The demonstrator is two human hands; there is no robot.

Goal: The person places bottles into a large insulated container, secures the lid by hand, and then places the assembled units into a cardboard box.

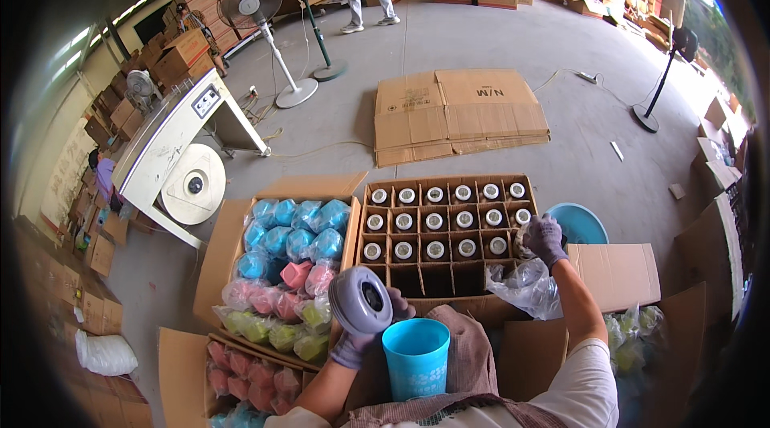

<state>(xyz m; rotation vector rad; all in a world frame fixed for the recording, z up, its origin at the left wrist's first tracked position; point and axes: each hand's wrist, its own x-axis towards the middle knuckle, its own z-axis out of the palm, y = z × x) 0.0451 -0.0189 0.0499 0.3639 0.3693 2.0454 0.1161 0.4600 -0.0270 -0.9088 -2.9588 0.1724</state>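
In front of me stands a divided carton; round pale-topped items fill most of its cells, and several front cells show bare bottoms. My right hand, in a grey glove, is at the carton's right edge with fingers curled down over a whitish item, partly hidden. A crumpled clear plastic bag lies just below it. My left hand, also gloved, grips a grey round ring-shaped object with a dark hollow centre, tilted above the left carton's corner. Close to my lap stands a blue plastic bucket.
The left carton holds bagged blue, pink and yellow-green items. More bagged items lie in cartons at the lower left and lower right. A blue basin is behind the right flap. Flattened cardboard, standing fans and a white machine are farther off.
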